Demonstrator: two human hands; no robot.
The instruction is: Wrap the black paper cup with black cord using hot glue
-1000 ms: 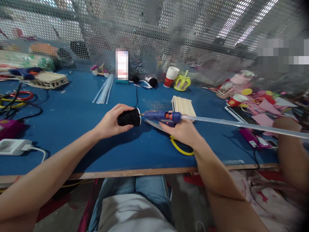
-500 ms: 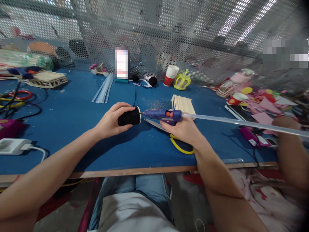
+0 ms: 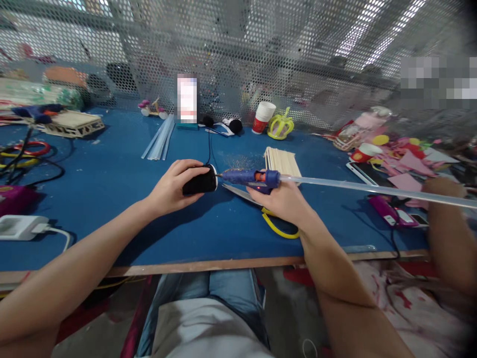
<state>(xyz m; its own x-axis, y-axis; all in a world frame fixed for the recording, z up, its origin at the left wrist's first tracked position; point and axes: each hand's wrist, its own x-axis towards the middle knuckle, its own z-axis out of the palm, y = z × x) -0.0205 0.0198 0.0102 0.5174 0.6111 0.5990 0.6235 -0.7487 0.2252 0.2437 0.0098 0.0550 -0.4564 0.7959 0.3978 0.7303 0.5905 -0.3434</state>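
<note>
My left hand (image 3: 177, 186) is wrapped around a black yarn-covered cup (image 3: 199, 181) lying on its side, its white rim facing right. A thin black yarn (image 3: 210, 146) runs from it toward the back of the table. In my right hand (image 3: 285, 199) is a blue hot glue gun (image 3: 249, 177), with a small red light showing. Its nozzle points left and meets the cup's rim, or sits very close to it. A long clear glue stick (image 3: 354, 186) extends rightward from its rear. Beneath my right hand lie yellow-handled scissors (image 3: 278, 228), partly covered.
Loose glue sticks (image 3: 160, 136), a phone (image 3: 187, 99), stacked paper cups (image 3: 264, 117) and a yellow-green crown-like basket (image 3: 281, 124) stand behind. Pale wooden sticks (image 3: 281, 161) lie past the glue gun. At right are pink scraps (image 3: 413, 164) and another person's arm (image 3: 447, 223).
The fingers of my left hand have shifted slightly on the cup, which seems turned a little. The glue gun stays nearly in place at the rim.
</note>
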